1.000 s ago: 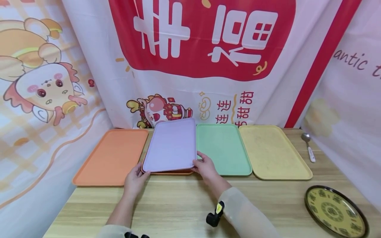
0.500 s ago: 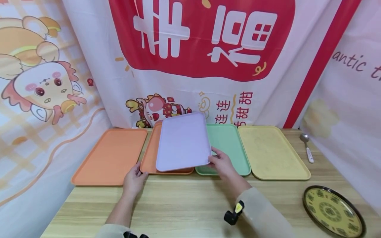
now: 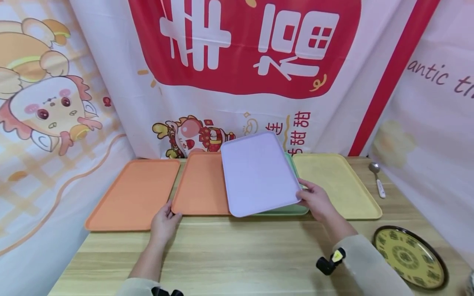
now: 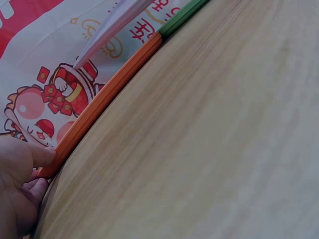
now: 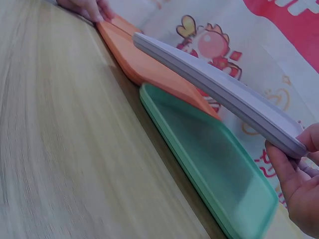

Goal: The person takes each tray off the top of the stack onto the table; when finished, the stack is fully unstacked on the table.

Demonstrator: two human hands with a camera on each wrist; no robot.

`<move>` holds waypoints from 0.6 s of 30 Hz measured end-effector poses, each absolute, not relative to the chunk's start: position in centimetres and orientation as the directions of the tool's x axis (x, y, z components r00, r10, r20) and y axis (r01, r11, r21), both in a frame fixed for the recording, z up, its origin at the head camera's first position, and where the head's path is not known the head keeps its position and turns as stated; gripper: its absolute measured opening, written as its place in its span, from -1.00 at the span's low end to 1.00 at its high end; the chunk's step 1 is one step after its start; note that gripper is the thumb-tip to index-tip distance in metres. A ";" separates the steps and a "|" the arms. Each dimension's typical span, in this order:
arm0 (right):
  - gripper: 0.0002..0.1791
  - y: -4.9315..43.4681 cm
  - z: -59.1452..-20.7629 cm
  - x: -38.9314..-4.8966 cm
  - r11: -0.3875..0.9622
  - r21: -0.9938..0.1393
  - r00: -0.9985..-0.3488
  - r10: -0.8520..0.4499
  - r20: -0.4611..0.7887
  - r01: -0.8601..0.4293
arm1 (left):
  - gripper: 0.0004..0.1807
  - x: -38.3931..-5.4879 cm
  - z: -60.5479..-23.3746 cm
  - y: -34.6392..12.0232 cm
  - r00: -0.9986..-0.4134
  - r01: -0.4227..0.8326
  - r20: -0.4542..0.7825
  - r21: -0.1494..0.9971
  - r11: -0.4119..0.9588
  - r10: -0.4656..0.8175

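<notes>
A lavender tray (image 3: 259, 174) is held up and tilted above the green tray (image 5: 209, 159), hiding most of it in the head view. My right hand (image 3: 316, 199) grips the lavender tray by its near right corner, the thumb on top and fingers below in the right wrist view. An orange tray (image 3: 201, 185) lies on the table just left of the green one, partly covered by the lavender tray in the head view. My left hand (image 3: 164, 222) pinches the near left corner of this orange tray (image 4: 99, 107), with the thumb over its rim.
Another orange tray (image 3: 133, 195) lies at the far left, a yellow tray (image 3: 338, 185) right of the green one. Farther right are a spoon (image 3: 377, 181) and a round patterned plate (image 3: 409, 257). A printed cloth (image 3: 237, 107) hangs behind the table.
My right hand has carried the lavender tray rightward, from over the middle orange tray to over the green tray. My left hand has come off the lavender tray and stays at the orange tray's corner.
</notes>
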State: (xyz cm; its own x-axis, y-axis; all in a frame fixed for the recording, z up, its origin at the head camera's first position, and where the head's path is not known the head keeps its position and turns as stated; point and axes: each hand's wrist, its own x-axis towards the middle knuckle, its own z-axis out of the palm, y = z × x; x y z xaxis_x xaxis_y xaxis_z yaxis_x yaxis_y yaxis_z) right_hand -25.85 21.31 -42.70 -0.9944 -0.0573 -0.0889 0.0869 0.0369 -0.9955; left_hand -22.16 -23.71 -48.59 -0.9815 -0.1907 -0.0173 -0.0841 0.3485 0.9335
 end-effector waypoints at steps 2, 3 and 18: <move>-0.31 22.5 -42.6 -25.7 0.053 -0.994 -0.994 -0.051 -0.094 0.092 | -0.30 -22.2 -48.7 -23.7 -0.981 -0.086 -0.018 0.932 0.352 -0.192; -0.31 23.1 -42.6 -25.7 0.063 -0.994 -0.994 -0.051 -0.095 0.092 | -0.30 -22.2 -48.7 -23.7 -0.981 -0.088 -0.019 0.931 0.354 -0.192; -0.36 28.6 -40.7 -25.2 0.221 -0.973 -0.968 -0.222 -0.114 0.064 | -0.30 -22.3 -48.6 -23.7 -0.980 -0.100 -0.025 0.922 0.373 -0.200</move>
